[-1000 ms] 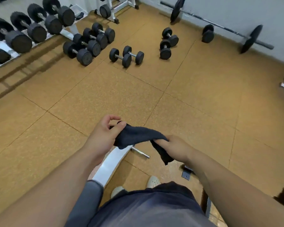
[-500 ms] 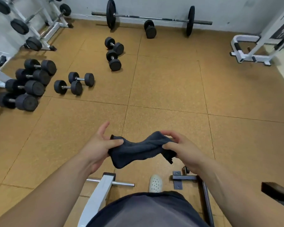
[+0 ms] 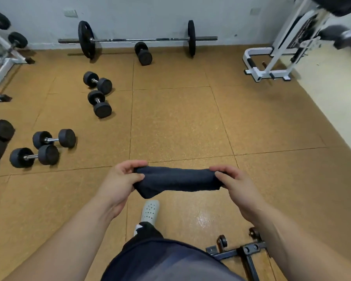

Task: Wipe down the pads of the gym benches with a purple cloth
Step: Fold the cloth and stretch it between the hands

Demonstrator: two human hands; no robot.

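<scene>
A dark purple-blue cloth [image 3: 176, 180] is stretched level between both hands above the floor in front of me. My left hand [image 3: 120, 182] pinches its left end between thumb and fingers. Its right end is pinched the same way by my right hand [image 3: 234, 184]. No bench pad shows fully; a white-framed machine with a dark pad [image 3: 332, 4] stands at the far right, and a black bench foot with small wheels [image 3: 239, 250] sits at the bottom right.
Several black dumbbells [image 3: 98, 94] lie on the cork-coloured floor at the left. A loaded barbell [image 3: 138, 39] rests along the back wall, with one dumbbell [image 3: 143, 53] before it. A white rack [image 3: 2, 63] stands far left. My shoe [image 3: 150, 211] is below the cloth.
The view has swung right and up, so the wall and white machine came into sight. My hands have pulled apart and stretched the cloth out flat between them.
</scene>
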